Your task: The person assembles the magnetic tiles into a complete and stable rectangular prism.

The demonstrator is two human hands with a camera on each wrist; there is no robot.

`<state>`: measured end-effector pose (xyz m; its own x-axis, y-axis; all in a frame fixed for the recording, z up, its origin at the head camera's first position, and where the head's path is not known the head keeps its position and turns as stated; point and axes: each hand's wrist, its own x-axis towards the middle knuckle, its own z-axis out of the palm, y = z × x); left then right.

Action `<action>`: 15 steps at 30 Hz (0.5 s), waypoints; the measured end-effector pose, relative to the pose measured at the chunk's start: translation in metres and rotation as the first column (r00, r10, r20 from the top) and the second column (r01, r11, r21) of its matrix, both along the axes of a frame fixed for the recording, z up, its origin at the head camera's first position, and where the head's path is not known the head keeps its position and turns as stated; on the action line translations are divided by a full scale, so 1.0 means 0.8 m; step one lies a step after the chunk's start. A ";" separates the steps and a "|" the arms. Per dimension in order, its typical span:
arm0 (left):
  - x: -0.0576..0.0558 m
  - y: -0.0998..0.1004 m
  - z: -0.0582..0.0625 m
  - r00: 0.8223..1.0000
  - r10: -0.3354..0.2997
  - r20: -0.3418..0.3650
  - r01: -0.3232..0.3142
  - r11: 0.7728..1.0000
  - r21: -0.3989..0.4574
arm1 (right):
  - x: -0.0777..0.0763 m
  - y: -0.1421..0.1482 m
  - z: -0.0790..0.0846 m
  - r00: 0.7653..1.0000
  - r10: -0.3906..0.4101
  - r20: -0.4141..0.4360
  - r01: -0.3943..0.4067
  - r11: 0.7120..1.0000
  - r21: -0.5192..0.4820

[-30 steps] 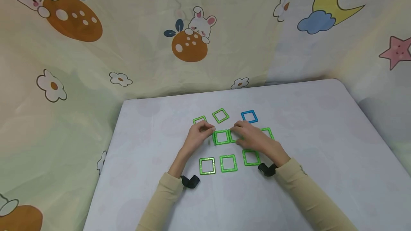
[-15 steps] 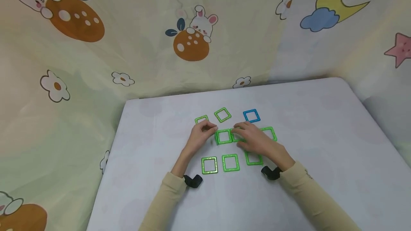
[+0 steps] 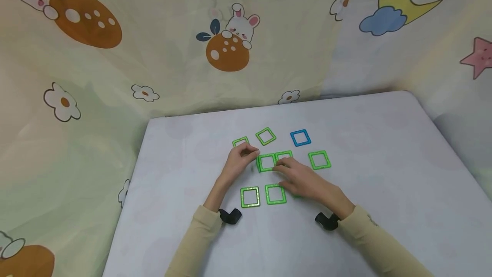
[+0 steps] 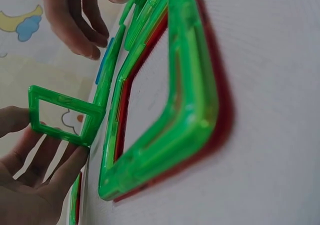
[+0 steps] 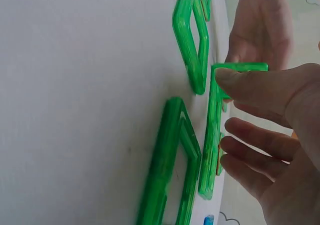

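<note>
My left hand (image 3: 237, 163) holds a green square magnetic tile (image 4: 64, 101) on edge, thumb on one side and fingers on the other. This tile stands at the left end of two flat green tiles, a left one (image 3: 266, 170) and a right one (image 3: 284, 153), joined side by side. My right hand (image 3: 301, 178) hovers just right of the pair, fingers loosely bent and parted, nothing between them. It largely hides a near green tile. In the right wrist view its thumb (image 5: 250, 87) overlaps the upright tile.
Nearer me lie two green tiles, one on the left (image 3: 250, 206) and one in the middle (image 3: 276, 203). A green tile (image 3: 320, 167) lies farther right. Beyond the pair are a blue tile (image 3: 301, 144), a tilted green tile (image 3: 266, 129) and a partly hidden green one (image 3: 240, 139).
My right hand has drawn back toward me from the joined pair, uncovering the pair's right tile and the far right tile, and now covers the near right tile. My left hand keeps its hold.
</note>
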<state>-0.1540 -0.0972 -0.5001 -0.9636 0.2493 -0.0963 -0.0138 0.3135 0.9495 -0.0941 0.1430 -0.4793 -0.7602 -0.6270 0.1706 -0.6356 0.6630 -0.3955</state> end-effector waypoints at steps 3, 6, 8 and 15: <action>-0.001 0.001 0.001 1.000 0.000 0.002 0.000 1.000 0.000 | 0.005 -0.002 0.000 1.000 -0.001 0.026 0.002 1.000 -0.014; -0.001 0.001 0.002 1.000 0.004 0.001 -0.004 1.000 -0.002 | 0.010 -0.005 0.001 0.997 -0.006 0.081 0.007 1.000 -0.008; -0.001 0.001 0.002 1.000 0.006 -0.004 -0.006 1.000 -0.007 | 0.014 -0.008 0.002 0.993 -0.011 0.118 0.011 1.000 0.006; -0.001 0.002 0.000 1.000 0.002 -0.017 -0.002 1.000 -0.010 | 0.027 -0.011 0.000 0.986 -0.005 0.164 -0.004 0.999 0.054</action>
